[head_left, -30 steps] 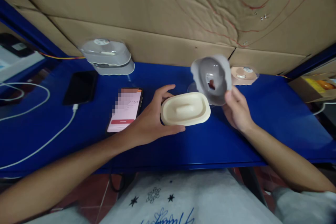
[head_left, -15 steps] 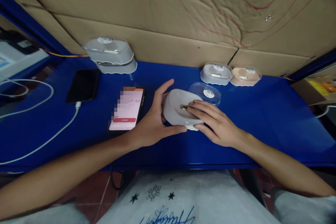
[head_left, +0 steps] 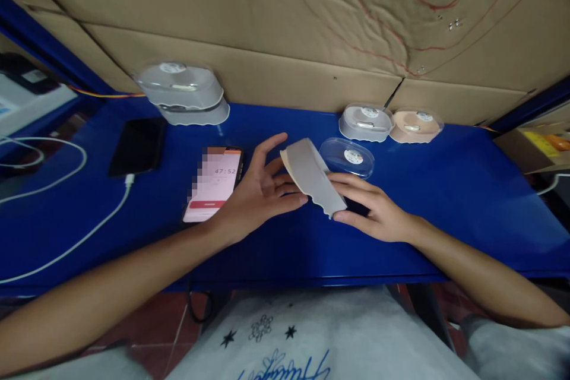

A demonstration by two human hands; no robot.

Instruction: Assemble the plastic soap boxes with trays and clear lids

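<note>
A grey oval plastic box [head_left: 309, 169] with a wavy rim is tipped on its side above the blue table. My right hand [head_left: 376, 208] grips its right end, fingers behind it and thumb at the lower corner. At the left end, my left hand [head_left: 267, 190] has its thumb and some fingertips against the rim, while the index finger sticks up free. Which of those fingers reach inside the box is hidden. Just behind the box, a clear oval lid [head_left: 341, 154] with a round white sticker lies on the table.
Stacked lidded grey boxes [head_left: 187, 92] stand back left. A lidded grey box [head_left: 363, 124] and a peach one [head_left: 416, 127] sit back right. A lit phone [head_left: 214, 184] and a dark phone [head_left: 137, 145] on a white cable [head_left: 111, 208] lie left. Cardboard [head_left: 267, 29] lines the back.
The grey box has turned from base-up to tilted on its side, its rim now swung toward my left hand. My left hand's hold has loosened around it.
</note>
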